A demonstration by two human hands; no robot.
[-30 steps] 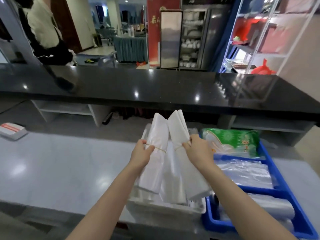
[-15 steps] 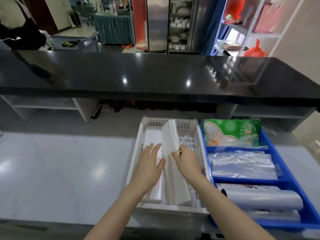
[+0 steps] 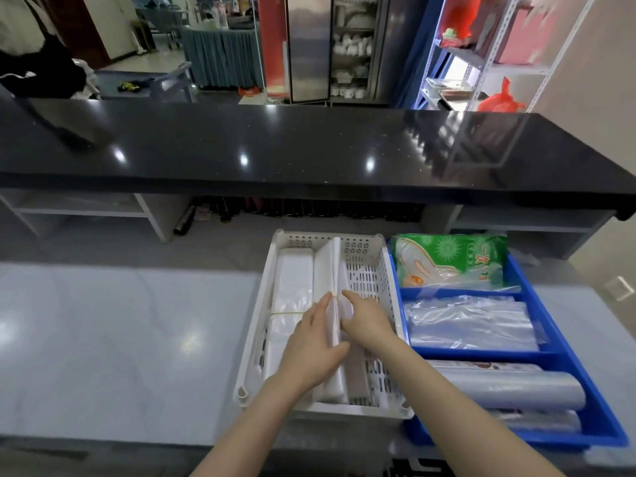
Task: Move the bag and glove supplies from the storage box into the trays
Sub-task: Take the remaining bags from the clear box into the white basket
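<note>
A white perforated tray (image 3: pixel 385 270) sits on the grey counter and holds two banded bundles of white plastic bags. One bundle (image 3: pixel 292 280) lies flat along the tray's left side. The second bundle (image 3: pixel 327 263) stands on its edge in the middle. My left hand (image 3: pixel 311 346) presses flat against this bundle's left face, fingers straight. My right hand (image 3: pixel 366 321) touches its right face near the rubber band, fingers bent over the edge. To the right, a blue divided tray (image 3: pixel 564 352) holds a green glove packet (image 3: pixel 451 259), clear bags (image 3: pixel 468 321) and rolls of film (image 3: pixel 509 390).
A glossy black raised counter (image 3: pixel 309 149) runs across just behind the trays, with open shelving under it. The grey worktop (image 3: pixel 120 321) stretches left of the white tray. A person in a light top stands at the far left behind the counter.
Both bundles came down from mid-air into the white tray. The left one now lies flat and my left hand has let go of it. Both hands now steady the second bundle.
</note>
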